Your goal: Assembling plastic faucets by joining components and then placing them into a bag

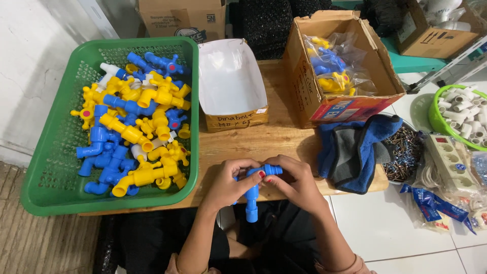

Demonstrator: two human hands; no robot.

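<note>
Fingers [242, 175] of both hands gripping blue plastic tap [253, 195], green basket [50, 198] left

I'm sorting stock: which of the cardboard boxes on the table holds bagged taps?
The larger brown box on the right, holding taps in clear bags; the small white-lined box beside it is empty.

Low wooden desk [284, 137] across the middle, white tiled floor [401, 228] at right, brown ribbed flooring [30, 238] near left, pale scuffed wall [35, 56] far left, teal shelf edge [421, 63] far right, even soft light
</note>
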